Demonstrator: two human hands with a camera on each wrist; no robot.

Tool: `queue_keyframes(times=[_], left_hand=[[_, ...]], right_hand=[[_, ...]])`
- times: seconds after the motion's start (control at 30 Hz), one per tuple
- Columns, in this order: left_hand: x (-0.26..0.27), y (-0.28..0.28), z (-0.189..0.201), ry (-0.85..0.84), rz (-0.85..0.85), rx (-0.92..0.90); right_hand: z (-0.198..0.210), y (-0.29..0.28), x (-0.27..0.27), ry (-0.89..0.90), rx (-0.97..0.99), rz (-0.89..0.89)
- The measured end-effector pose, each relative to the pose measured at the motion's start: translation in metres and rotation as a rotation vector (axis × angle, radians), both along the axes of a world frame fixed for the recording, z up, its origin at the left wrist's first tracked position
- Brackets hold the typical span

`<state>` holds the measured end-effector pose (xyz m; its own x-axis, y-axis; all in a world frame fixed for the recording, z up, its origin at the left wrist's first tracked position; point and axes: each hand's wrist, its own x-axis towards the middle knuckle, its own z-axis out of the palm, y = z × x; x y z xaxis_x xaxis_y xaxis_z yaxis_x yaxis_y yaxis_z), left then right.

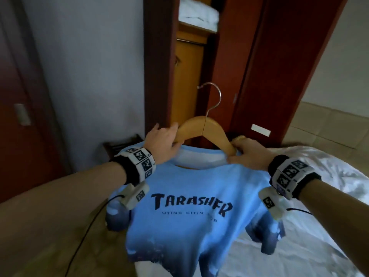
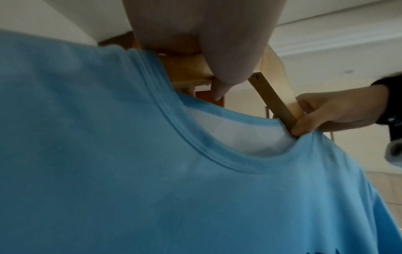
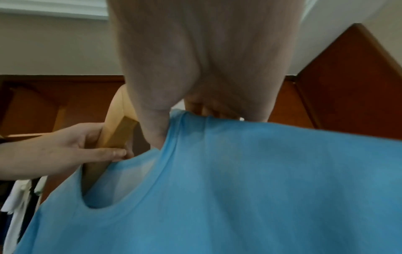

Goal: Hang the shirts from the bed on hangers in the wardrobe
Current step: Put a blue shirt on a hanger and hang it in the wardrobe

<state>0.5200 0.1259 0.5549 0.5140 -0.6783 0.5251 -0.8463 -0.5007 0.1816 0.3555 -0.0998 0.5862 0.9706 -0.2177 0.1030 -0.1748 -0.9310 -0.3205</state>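
The light blue T-shirt (image 1: pixel 191 206) hangs in front of you, chest print facing you, held up in the air over the near left corner of the bed (image 1: pixel 311 206), with its lower hem falling out of view at the bottom of the head view. Its neckline is threaded over a wooden hanger (image 1: pixel 203 129), whose two arms run down into the collar while the metal hook (image 1: pixel 212 96) stands upright above it. Your left hand (image 1: pixel 162 143) grips the left arm of the hanger just above the collar, fingers curled round the wood; the right wrist view shows its thumb and fingers (image 3: pixel 113 153) pinched on the wood right at the collar edge. Your right hand (image 1: pixel 246 151) holds the opposite side, and the left wrist view shows its fingers (image 2: pixel 304 127) pinching the collar cloth together with the right arm of the hanger. Both of your hands are therefore closed on the hanger, the right one also on the shirt's collar. Both sleeves hang loosely below your wrists. Straight behind the hook is the wardrobe (image 1: pixel 191 76), its reddish-brown door (image 1: pixel 279 66) swung open to the right and a pale wood interior showing in the gap, with folded white bedding (image 1: pixel 197 14) on its upper shelf. The bed carries a rumpled white sheet and runs off to your right. A dark luggage stand (image 1: pixel 119 145) sits by the wall left of the wardrobe.
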Motion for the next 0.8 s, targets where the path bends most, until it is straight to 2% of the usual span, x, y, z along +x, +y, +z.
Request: queue_keyframes(times=[0.1,0.2,0.27,0.4,0.8], left_hand=[[0.045,0.058,0.002,-0.068,0.174,0.043],[0.085,0.118,-0.002,0.063,0.220,0.008],[0.106,0.158,-0.004,0.085,0.286,0.024],[0.134,0.228,-0.002,0.099,0.467,0.029],[0.212,0.413,-0.020,0.173,0.933,0.032]], right_hand=[[0.001,0.044,0.059,-0.050,-0.034,0.026],[-0.010,0.089,0.116,-0.020,-0.004,0.073],[-0.013,0.121,0.156,0.009,0.028,0.143],[-0.009,0.183,0.227,-0.012,0.016,0.326],[-0.021,0.363,0.413,0.083,0.008,0.744]])
